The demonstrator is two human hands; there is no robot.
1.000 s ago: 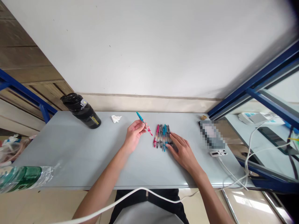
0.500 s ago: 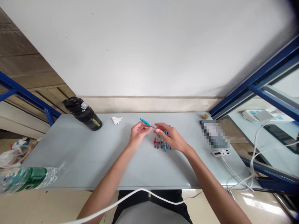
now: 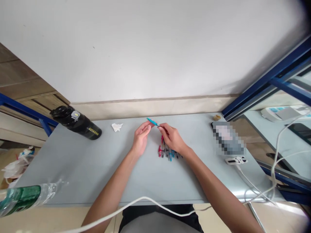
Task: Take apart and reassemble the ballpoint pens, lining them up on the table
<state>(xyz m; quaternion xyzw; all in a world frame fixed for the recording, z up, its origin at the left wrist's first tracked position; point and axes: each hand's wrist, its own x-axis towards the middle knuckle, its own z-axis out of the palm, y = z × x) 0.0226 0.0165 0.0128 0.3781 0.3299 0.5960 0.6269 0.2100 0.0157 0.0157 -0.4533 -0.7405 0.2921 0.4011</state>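
R hand (image 3: 171, 136): grip closed in a pinch on one end of a blue pen (image 3: 152, 121), prob. to steady it, other end sticking out free. L hand (image 3: 141, 136): grip half curled, fingertips at the pen's blue part; can't tell if it pinches or just props it. Pen's held up just beyond the pen row (image 3: 170, 154), the landmark here.

Row, partly hidden under R hand, has pink, blue & dark pens lying close side by side on the surface (image 3: 97, 168), prob. for easy reach.

Tissue (image 3: 117, 127): left of row, toward wall. Black bottle (image 3: 77, 124): farther left, tilted in view; yellow lettering, maybe ending "RORD", too blurry to be sure. Clear bottle (image 3: 26, 195): far left & nearer the person; green label, text n/legible. Phone (image 3: 228, 137): well right of row, pixelated, nothing readable.
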